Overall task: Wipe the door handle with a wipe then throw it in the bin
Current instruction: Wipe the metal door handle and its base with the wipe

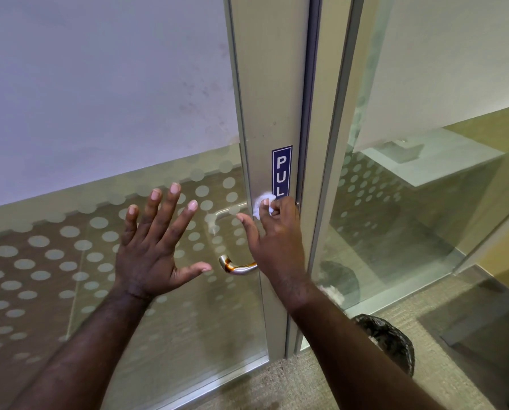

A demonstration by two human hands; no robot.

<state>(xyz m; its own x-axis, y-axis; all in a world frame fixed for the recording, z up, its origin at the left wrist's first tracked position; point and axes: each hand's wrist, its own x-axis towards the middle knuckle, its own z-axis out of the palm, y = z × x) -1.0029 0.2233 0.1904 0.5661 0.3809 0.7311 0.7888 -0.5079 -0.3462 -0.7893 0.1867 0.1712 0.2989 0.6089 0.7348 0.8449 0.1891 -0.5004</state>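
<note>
The left hand [152, 247] is spreading wide, fingers splayed and holding nothing, in front of the dotted glass door [69, 261]. The right hand [274, 232] is pinching a small crumpled white wipe [262, 202] and pressing it against the metal door frame [265, 113], just below a blue PULL sticker [281, 170]. The curved, shiny door handle [235, 267] is sticking out below, its inner end hidden behind the right hand. Lower right, a dark bin [392, 341] is sitting on the floor, partly covered by the right forearm.
</note>
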